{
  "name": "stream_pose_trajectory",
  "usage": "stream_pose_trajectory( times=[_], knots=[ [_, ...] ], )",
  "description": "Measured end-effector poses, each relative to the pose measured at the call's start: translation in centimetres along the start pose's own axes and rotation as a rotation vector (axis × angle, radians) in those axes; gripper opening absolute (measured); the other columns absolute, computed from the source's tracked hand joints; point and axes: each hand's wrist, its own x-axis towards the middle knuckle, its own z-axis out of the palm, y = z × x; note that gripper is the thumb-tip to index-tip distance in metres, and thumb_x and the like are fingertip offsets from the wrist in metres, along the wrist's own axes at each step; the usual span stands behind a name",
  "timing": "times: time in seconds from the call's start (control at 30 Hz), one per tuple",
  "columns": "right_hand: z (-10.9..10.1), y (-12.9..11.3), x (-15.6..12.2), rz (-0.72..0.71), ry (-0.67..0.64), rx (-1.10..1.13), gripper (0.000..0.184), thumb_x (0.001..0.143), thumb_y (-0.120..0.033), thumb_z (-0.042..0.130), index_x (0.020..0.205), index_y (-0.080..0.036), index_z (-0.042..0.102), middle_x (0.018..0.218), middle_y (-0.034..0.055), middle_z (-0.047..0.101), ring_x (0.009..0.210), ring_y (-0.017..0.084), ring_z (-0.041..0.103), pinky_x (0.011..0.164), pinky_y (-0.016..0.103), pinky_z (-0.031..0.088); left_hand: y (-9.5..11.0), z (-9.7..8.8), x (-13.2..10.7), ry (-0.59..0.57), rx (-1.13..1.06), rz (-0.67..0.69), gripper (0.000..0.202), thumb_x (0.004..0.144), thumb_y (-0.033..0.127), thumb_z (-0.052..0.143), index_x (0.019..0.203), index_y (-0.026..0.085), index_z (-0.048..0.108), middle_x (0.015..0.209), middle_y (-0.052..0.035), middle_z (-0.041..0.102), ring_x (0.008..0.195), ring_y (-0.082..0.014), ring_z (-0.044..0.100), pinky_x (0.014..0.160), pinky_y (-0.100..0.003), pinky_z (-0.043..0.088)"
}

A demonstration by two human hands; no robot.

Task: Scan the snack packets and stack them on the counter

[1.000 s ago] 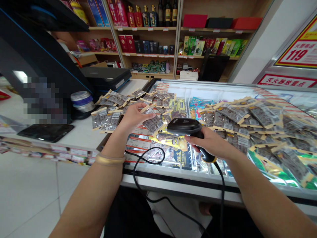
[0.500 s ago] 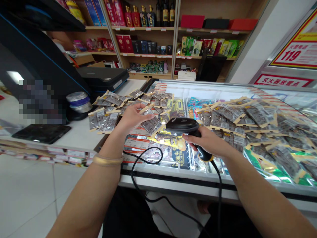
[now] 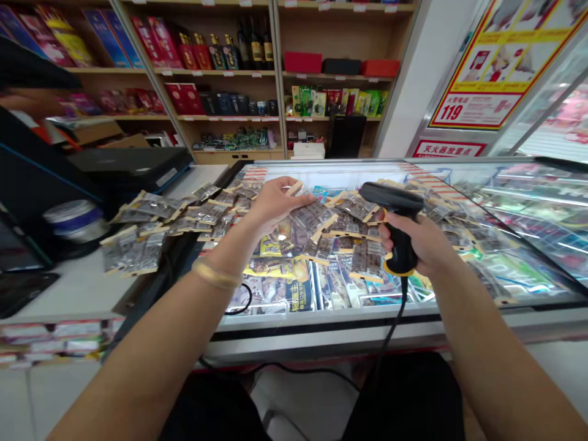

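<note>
My left hand [image 3: 278,205], a gold bangle on its wrist, pinches the edge of a small clear snack packet [image 3: 312,215] with tan ends and dark contents. That packet hangs over the near side of a pile of similar packets [image 3: 367,254] on the glass top of a display freezer. In my right hand [image 3: 425,239] is a black barcode scanner [image 3: 390,197] with yellow trim, its head pointing left above the pile. The scanner's cord drops from the handle toward my lap. More such packets [image 3: 156,208] lie to the left, on the counter.
Colourful bags show under the freezer's glass [image 3: 271,300]. At left stand a round tin [image 3: 76,220] and a black machine [image 3: 128,168] on the white counter [image 3: 87,282]. Shelves of bottles and boxes [image 3: 303,62] rise behind, beside a wall sign [image 3: 478,73].
The view has turned to the right. My left hand has carried the packet rightward to the pile on the glass. My right hand has tilted the scanner up, farther from the packet.
</note>
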Motion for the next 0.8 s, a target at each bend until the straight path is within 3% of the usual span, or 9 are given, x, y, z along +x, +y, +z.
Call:
stream_pose_trajectory(
  times=[0.1, 0.17, 0.2, 0.27, 0.33, 0.4, 0.5, 0.8],
  knots=[
    [-2.8, -0.8, 0.4, -0.034, 0.134, 0.085, 0.037, 0.063, -0.039, 0.09, 0.082, -0.018, 0.066, 0.059, -0.004, 0.055, 0.047, 0.008, 0.048, 0.042, 0.02, 0.041, 0.0, 5.5, 2.6, -0.012, 0.015, 0.014, 0.04, 0.073, 0.033, 0.089, 0.102, 0.016, 0.066, 0.089, -0.0063, 0.073, 0.075, -0.0163, 0.069, 0.073, -0.03, 0.055],
    [-4.0, -0.8, 0.8, -0.027, 0.187, 0.132, 0.033, 0.064, -0.037, 0.088, 0.081, -0.018, 0.066, 0.059, -0.0042, 0.055, 0.047, 0.008, 0.048, 0.042, 0.02, 0.043, -0.3, 8.4, 3.3, 0.004, 0.187, 0.069, 0.052, 0.085, 0.041, 0.078, 0.129, 0.019, 0.061, 0.117, -0.0142, 0.073, 0.103, -0.0246, 0.072, 0.089, -0.038, 0.057],
    [-4.3, -0.6, 1.1, -0.019, 0.206, 0.147, 0.031, 0.066, -0.035, 0.087, 0.08, -0.017, 0.066, 0.058, -0.0041, 0.055, 0.047, 0.008, 0.048, 0.042, 0.02, 0.043, -0.6, 9.5, 3.2, -0.011, 0.328, 0.121, 0.06, 0.088, 0.046, 0.074, 0.14, 0.022, 0.055, 0.134, -0.017, 0.067, 0.121, -0.0291, 0.067, 0.1, -0.043, 0.053],
    [-4.7, 0.0, 1.6, 0.004, 0.229, 0.157, 0.026, 0.069, -0.033, 0.085, 0.078, -0.017, 0.066, 0.057, -0.0035, 0.056, 0.046, 0.008, 0.049, 0.042, 0.02, 0.043, -1.4, 10.9, 2.4, -0.084, 0.659, 0.24, 0.072, 0.09, 0.055, 0.069, 0.153, 0.03, 0.046, 0.16, -0.0165, 0.048, 0.151, -0.0357, 0.041, 0.12, -0.054, 0.037],
    [-4.8, 0.7, 2.1, 0.036, 0.24, 0.156, 0.022, 0.072, -0.031, 0.083, 0.077, -0.017, 0.066, 0.056, -0.0031, 0.056, 0.045, 0.009, 0.049, 0.041, 0.02, 0.042, -2.2, 11.6, 1.3, -0.178, 0.936, 0.308, 0.073, 0.09, 0.06, 0.065, 0.156, 0.036, 0.043, 0.171, -0.0111, 0.03, 0.161, -0.0383, 0.018, 0.127, -0.061, 0.02],
    [-4.6, 1.4, 2.3, 0.065, 0.256, 0.156, 0.019, 0.077, -0.029, 0.08, 0.076, -0.017, 0.066, 0.055, -0.0029, 0.056, 0.043, 0.009, 0.048, 0.04, 0.02, 0.041, -3.0, 12.0, 0.3, -0.23, 1.081, 0.316, 0.071, 0.093, 0.062, 0.06, 0.158, 0.041, 0.041, 0.175, -0.0069, 0.022, 0.162, -0.0385, 0.011, 0.128, -0.063, 0.014],
    [-4.5, 1.8, 2.5, 0.075, 0.279, 0.152, 0.016, 0.082, -0.027, 0.076, 0.075, -0.017, 0.065, 0.055, -0.0028, 0.055, 0.042, 0.009, 0.048, 0.039, 0.02, 0.04, -3.8, 12.3, -0.2, -0.229, 1.151, 0.309, 0.069, 0.096, 0.06, 0.056, 0.16, 0.041, 0.038, 0.176, -0.0063, 0.017, 0.163, -0.0379, 0.009, 0.128, -0.063, 0.015],
    [-4.6, 1.5, 2.2, 0.063, 0.249, 0.177, 0.017, 0.081, -0.027, 0.077, 0.076, -0.016, 0.066, 0.055, -0.0026, 0.056, 0.043, 0.009, 0.049, 0.041, 0.02, 0.04, -3.8, 12.1, -0.2, -0.163, 1.193, 0.357, 0.078, 0.092, 0.063, 0.061, 0.162, 0.044, 0.032, 0.177, -0.0047, 0.013, 0.162, -0.0423, 0.003, 0.127, -0.068, 0.011]
  ],
)
